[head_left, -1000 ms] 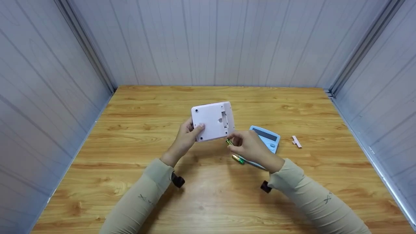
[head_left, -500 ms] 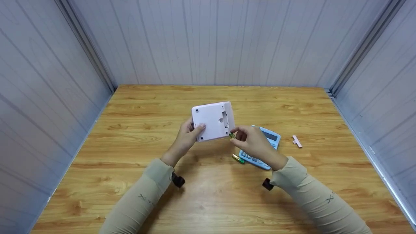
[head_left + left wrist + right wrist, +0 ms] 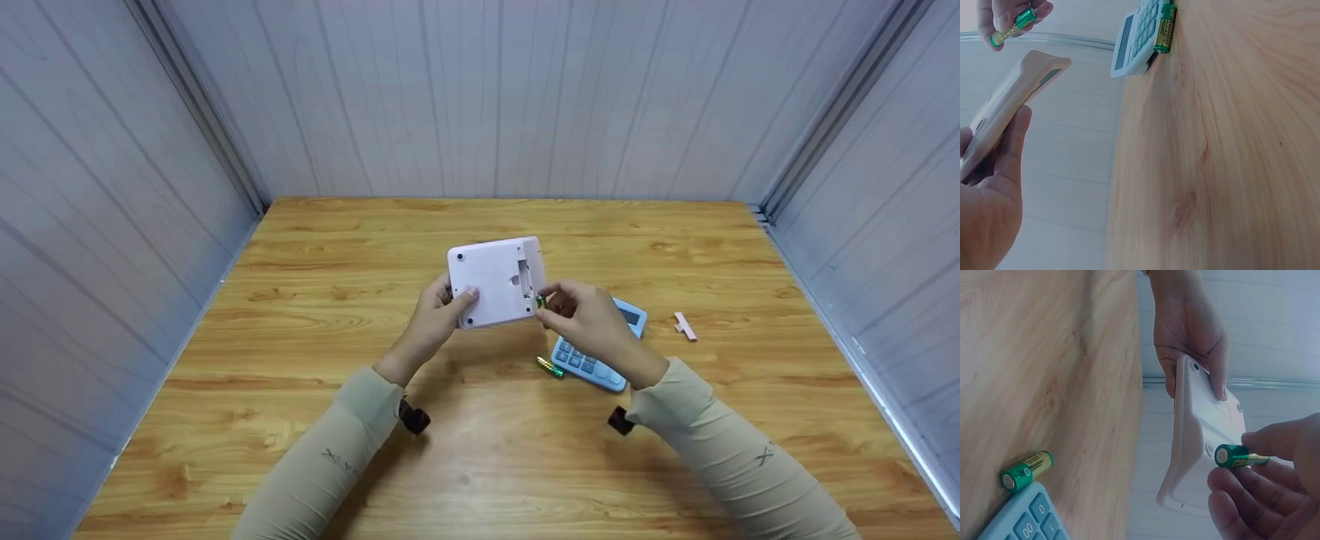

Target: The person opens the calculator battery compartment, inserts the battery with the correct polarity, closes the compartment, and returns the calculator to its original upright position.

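My left hand (image 3: 435, 313) grips a pale pink calculator (image 3: 491, 285) by its left edge, thumb on its back, which faces up. An uncovered battery compartment (image 3: 525, 278) shows near its right end. Between thumb and fingertips, my right hand (image 3: 589, 315) pinches a green and gold battery (image 3: 1235, 455), right beside the calculator's lower right corner. In the left wrist view this battery (image 3: 1013, 27) appears just off the calculator's end. A second such battery (image 3: 550, 367) lies on the table beside a blue calculator (image 3: 589, 367), which sits face up partly beneath my right hand.
A small pink battery cover (image 3: 685, 327) lies on the wooden table (image 3: 337, 255), right of the blue calculator. Panelled walls (image 3: 480, 97) stand at the back and both sides. Dark wrist cameras (image 3: 414, 417) hang below the sleeves.
My right hand has moved slightly up and right, turning the battery more upright beside the pink calculator. My left hand and the pink calculator have shifted slightly right.
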The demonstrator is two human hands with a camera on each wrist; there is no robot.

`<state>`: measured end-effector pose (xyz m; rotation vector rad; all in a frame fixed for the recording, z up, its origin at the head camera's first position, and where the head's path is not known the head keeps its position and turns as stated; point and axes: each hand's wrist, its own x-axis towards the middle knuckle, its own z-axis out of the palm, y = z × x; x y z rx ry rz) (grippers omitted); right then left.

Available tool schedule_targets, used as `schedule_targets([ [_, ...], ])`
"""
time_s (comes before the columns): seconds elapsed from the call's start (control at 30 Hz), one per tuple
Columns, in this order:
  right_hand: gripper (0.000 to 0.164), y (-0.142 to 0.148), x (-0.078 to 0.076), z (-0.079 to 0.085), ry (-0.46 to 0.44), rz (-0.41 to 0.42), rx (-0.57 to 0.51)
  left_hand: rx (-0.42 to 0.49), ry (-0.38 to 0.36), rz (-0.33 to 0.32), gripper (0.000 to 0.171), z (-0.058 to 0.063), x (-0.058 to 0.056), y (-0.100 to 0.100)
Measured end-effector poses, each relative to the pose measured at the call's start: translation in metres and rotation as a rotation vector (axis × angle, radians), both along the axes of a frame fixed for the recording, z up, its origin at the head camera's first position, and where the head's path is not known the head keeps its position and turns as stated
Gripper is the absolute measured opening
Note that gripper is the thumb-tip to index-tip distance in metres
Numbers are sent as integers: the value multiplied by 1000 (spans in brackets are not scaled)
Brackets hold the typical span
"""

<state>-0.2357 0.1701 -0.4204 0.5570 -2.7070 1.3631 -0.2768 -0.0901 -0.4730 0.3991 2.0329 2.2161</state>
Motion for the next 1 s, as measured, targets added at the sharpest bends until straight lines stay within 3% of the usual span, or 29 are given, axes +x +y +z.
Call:
schedule_targets([
  [0.33,19,3,-4,2,40,-39,-34,4,-5,-14,41,-1,0,3],
  [1.0,18,1,-10,0,107,-75,-226,-54,25,-82,43,1,4,8],
])
